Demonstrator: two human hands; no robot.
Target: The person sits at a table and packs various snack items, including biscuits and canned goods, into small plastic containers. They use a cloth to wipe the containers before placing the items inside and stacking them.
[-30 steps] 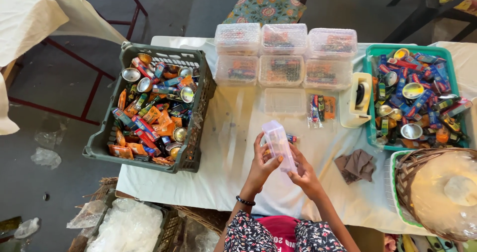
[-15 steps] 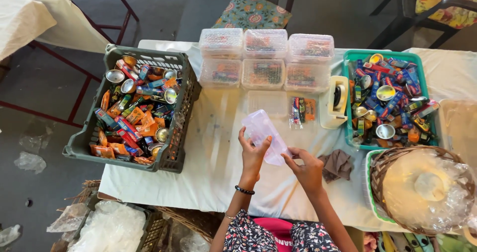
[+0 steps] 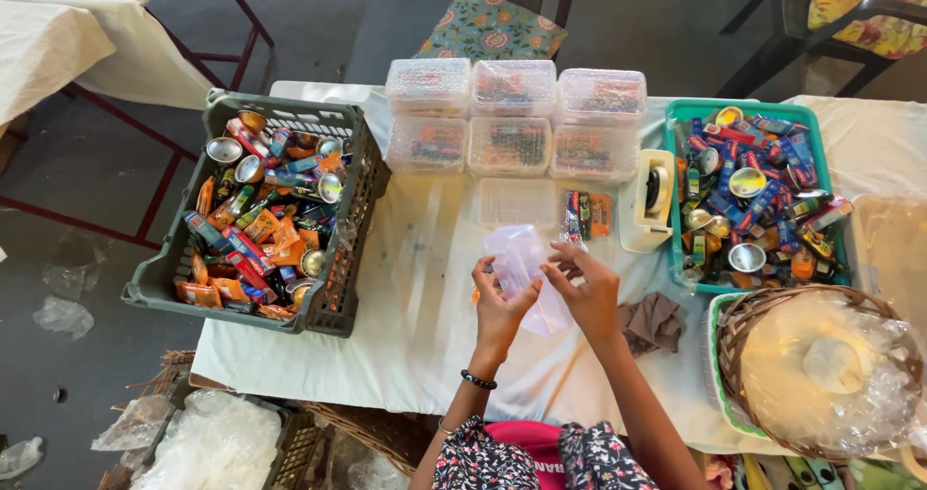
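Observation:
Over the white-clothed table [image 3: 406, 326] both my hands hold a clear plastic bag [image 3: 517, 256]. My left hand [image 3: 497, 307] grips its lower left side, and a black bracelet circles that wrist. My right hand [image 3: 584, 287] pinches the bag's right edge with the fingertips. Just beyond the bag lie a clear lid [image 3: 519, 203] and a few small colourful packets [image 3: 584, 215]. What is inside the bag cannot be made out.
A dark green crate [image 3: 338, 287] of colourful packets and small metal cups sits left. Several clear lidded boxes [image 3: 512, 118] stand at the back. Right are a tape dispenser [image 3: 649, 198], a teal tray [image 3: 801, 113] of packets, a brown cloth [image 3: 655, 321] and a wicker basket [image 3: 739, 355] with plastic.
The bag has tipped from upright to leaning left between my hands. My right hand has come up onto its edge. The view has drifted, so the table sits a little differently.

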